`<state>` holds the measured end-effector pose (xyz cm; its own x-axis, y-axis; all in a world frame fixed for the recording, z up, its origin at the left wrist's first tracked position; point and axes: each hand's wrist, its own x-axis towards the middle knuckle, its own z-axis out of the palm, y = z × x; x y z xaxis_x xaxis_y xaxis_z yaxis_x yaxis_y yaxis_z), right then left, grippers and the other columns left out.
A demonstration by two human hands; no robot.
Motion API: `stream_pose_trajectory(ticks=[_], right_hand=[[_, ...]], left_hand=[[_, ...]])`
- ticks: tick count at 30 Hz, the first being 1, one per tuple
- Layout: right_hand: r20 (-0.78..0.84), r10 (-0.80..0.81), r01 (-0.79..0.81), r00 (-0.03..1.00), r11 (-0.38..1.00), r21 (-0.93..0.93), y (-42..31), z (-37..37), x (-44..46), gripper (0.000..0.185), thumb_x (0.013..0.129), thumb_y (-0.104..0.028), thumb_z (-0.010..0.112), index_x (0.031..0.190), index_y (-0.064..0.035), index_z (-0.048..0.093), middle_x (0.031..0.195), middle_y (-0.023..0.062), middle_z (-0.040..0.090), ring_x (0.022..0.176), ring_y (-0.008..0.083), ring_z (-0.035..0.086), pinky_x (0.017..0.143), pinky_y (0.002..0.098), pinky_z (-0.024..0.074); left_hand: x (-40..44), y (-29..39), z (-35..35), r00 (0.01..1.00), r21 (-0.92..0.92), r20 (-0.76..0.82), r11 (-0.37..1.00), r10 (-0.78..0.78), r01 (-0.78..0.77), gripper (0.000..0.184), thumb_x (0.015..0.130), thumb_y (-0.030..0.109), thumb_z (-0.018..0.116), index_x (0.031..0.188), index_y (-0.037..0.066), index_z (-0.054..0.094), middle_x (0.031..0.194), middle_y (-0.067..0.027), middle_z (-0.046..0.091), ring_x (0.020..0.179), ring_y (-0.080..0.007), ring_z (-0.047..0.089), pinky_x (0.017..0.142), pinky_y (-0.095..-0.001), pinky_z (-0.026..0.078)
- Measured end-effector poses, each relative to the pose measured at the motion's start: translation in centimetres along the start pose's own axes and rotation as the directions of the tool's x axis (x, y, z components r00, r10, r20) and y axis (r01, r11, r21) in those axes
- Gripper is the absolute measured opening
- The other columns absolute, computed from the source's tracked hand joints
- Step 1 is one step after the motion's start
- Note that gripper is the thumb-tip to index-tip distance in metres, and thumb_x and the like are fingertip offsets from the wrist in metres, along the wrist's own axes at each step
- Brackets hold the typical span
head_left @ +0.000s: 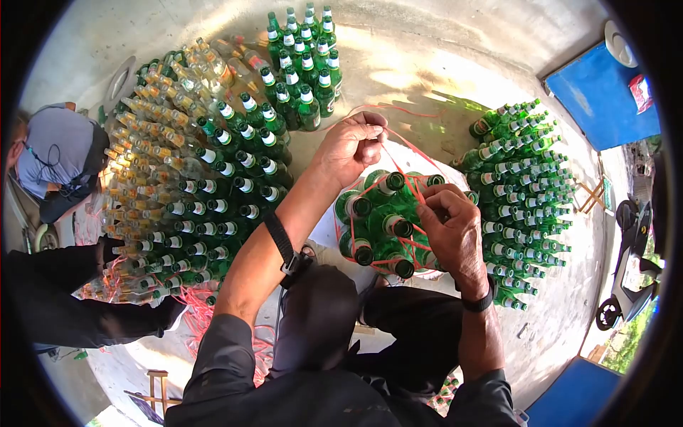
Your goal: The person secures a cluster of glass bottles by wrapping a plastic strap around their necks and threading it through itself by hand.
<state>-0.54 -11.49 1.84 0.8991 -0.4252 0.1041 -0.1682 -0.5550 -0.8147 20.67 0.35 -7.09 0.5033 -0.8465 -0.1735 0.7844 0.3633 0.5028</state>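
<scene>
Dark sleeves (224,356) and bare forearms nearest camera, lower centre. Left hand (356,148) pinches red string (400,169) above the bottle bundle, fingers curled; right hand (452,224) grasps string at the bundle's right side, covering part of it. Bottle bundle (384,213), green glass, upright, mid-frame, string looped round the necks, over a white round surface (324,228). Left forearm crosses in front of the floor between the bundle and the left-hand bottles.

Clear bottles (156,153) with yellowish necks fill the left; green bottles (238,160) stand right beside them. Another green cluster (306,78) top centre; large green group (512,206) right of the bundle. Loose red twine (199,313) heaped lower left, near another person's dark trousers (85,313); that person (64,149) at left edge. Blue panel (597,92) upper right, scooter (633,274) right edge, wooden frame (158,391) lower left.
</scene>
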Motion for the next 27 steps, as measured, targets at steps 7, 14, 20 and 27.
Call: stream_pose_trajectory(ticks=[7,14,20,27], right_hand=[[-0.016,0.118,-0.117,0.993,0.993,0.026,0.3,-0.1,-0.6,0.010,0.088,-0.005,0.075,0.092,0.0037,0.070,0.081,0.0069,0.070,0.057,0.0069,0.056,0.054,0.0271,0.0452],[-0.027,0.129,-0.122,0.991,0.974,0.190,0.3,0.6,-0.5,0.010,0.090,-0.005,0.074,0.095,0.0027,0.070,0.087,0.0062,0.072,0.062,0.0075,0.061,0.057,0.0289,0.0477],[0.095,-0.214,0.232,0.972,0.940,-0.250,-0.5,-0.6,-0.1,0.010,0.087,-0.004,0.073,0.093,-0.0004,0.066,0.080,0.0135,0.066,0.068,0.0288,0.066,0.059,0.0380,0.0508],[0.189,-0.400,0.441,0.897,0.774,-0.455,-2.1,-1.4,0.0,0.009,0.087,-0.002,0.071,0.092,-0.0028,0.063,0.082,0.0129,0.063,0.067,0.0331,0.066,0.057,0.0416,0.0529]], left_hand=[[-0.6,0.0,1.0,0.999,-0.018,-0.038,1.000,0.021,-0.022,0.007,0.095,0.002,0.062,0.102,0.002,0.063,0.084,-0.0079,0.066,0.060,-0.0146,0.054,0.057,-0.0286,0.045],[0.0,-0.9,0.0,0.999,-0.009,-0.041,1.000,0.000,0.000,0.008,0.096,0.001,0.060,0.103,0.002,0.063,0.092,-0.0096,0.070,0.074,-0.0189,0.067,0.068,-0.0328,0.055],[-0.3,-1.0,0.9,0.998,0.029,-0.069,1.000,0.011,-0.009,0.009,0.097,0.001,0.060,0.105,0.001,0.062,0.094,-0.0105,0.070,0.077,-0.0202,0.069,0.071,-0.0333,0.057],[-0.9,-0.9,1.3,0.997,0.029,0.082,1.000,-0.013,0.011,0.010,0.097,0.001,0.059,0.107,0.000,0.061,0.094,-0.0109,0.070,0.079,-0.0215,0.071,0.070,-0.0321,0.058]])
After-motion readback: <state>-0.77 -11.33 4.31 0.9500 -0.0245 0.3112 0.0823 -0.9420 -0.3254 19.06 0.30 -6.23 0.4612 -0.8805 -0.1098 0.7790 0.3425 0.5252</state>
